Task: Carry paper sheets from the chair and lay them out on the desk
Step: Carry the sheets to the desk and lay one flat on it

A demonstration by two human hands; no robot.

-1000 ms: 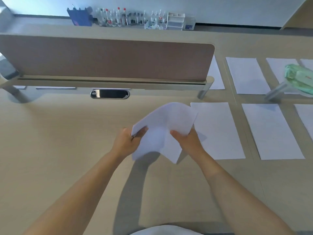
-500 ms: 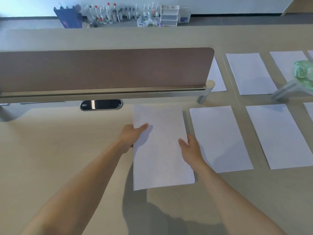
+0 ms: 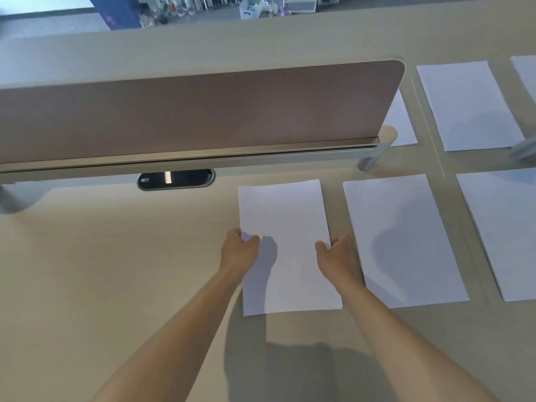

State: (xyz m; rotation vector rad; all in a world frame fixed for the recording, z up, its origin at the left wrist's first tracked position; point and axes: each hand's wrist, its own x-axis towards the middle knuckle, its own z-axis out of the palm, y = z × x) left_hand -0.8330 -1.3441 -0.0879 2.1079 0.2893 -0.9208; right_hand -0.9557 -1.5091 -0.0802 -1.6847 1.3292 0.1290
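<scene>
White paper: one sheet (image 3: 285, 248) lies flat on the pale wood-grain counter (image 3: 116, 256), its long side running away from the person, straight ahead of the body. The left hand (image 3: 239, 252) is at the sheet's left edge, about halfway along, with the thumb on top of the paper and the fingers curled at the margin, pinching it. The right hand (image 3: 336, 256) mirrors this at the right edge, thumb tip on the paper and fingers curled round the margin. The sheet spans the gap between the two hands. Its far half reaches past them toward the divider and its near half runs back between the forearms. A thin doubled edge shows at the far right corner, so it may be more than one leaf.

Just beside it on the right, across a narrow strip of counter, lies a second sheet (image 3: 403, 242), parallel to the first. The right hand sits over that strip. A third sheet (image 3: 504, 227) lies further right, cut off by the frame.

A brown divider panel (image 3: 203, 111) stands upright on a metal rail across the counter. Past its right end lie a half-hidden sheet (image 3: 401, 123) and a far sheet (image 3: 467, 105). A dark oval cable port (image 3: 175, 179) is set into the counter below the rail, left of the held sheet's far edge. Blurred bottles (image 3: 174, 7) line the back
</scene>
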